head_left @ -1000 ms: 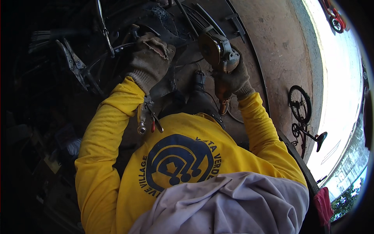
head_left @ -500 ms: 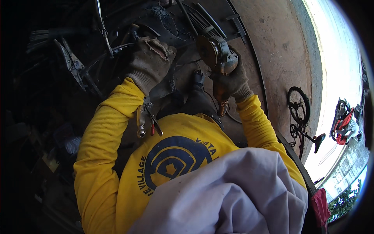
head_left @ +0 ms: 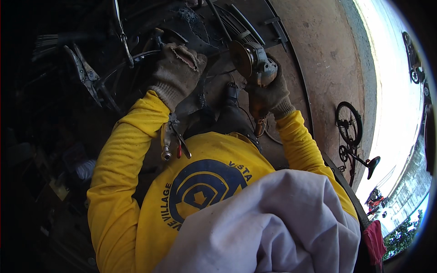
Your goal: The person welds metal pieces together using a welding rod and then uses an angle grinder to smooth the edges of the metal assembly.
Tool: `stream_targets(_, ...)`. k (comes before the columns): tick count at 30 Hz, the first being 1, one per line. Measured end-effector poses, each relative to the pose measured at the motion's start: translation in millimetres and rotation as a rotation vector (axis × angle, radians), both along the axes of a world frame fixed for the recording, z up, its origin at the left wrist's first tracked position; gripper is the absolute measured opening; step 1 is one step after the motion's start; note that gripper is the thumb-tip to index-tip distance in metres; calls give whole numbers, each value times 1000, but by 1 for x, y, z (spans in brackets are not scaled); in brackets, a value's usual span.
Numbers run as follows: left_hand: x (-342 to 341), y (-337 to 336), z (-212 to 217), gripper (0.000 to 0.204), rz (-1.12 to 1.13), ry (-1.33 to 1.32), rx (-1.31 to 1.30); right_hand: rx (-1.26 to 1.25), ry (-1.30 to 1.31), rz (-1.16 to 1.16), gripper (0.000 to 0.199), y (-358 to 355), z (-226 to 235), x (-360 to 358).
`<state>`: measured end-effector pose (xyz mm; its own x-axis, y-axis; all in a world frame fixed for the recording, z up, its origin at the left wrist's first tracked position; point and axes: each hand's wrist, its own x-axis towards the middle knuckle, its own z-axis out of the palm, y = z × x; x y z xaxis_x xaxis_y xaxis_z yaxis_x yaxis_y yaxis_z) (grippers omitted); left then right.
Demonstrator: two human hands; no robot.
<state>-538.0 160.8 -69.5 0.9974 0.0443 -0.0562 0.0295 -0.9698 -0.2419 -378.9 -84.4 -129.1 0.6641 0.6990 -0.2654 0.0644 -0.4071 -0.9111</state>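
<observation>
My right hand (head_left: 274,94), in a brown work glove, is wrapped round an angle grinder (head_left: 264,68). The grinder's round disc (head_left: 241,59) faces left, toward my other hand; motion of the disc cannot be made out. My left hand (head_left: 178,68), in a knit glove torn open over the back, is closed at the near edge of the dark work surface. Its fingers are turned away from view, so what they grip is hidden. Just beyond it lie a hammer-like metal piece (head_left: 158,36) and a curved metal strip (head_left: 175,35).
Locking pliers (head_left: 86,75), a wire brush (head_left: 45,45) and a bent metal rod (head_left: 120,32) lie at the left. Rods and bars (head_left: 241,27) lie beyond the grinder. Several tools (head_left: 172,136) hang below my left wrist. A bicycle (head_left: 349,132) stands at the right, beside a bright road.
Both hands and the grinder have stayed almost in place. On the road at right, the red motorbike with a rider is no longer where it was; other vehicles show there now.
</observation>
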Motion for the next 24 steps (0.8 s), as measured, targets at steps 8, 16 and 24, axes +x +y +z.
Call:
stream_targets(8, -1, -1, 1, 22, 5, 18, 20, 26, 14, 3, 95, 2, 0, -2)
stream_targets(16, 1, 5, 9, 21, -2, -76, -22, 95, -7, -7, 95, 0, 4, -2)
stream_targets(24, 28, 12, 45, 15, 149, -274, -581, 218, 44, -58, 96, -16, 27, 7)
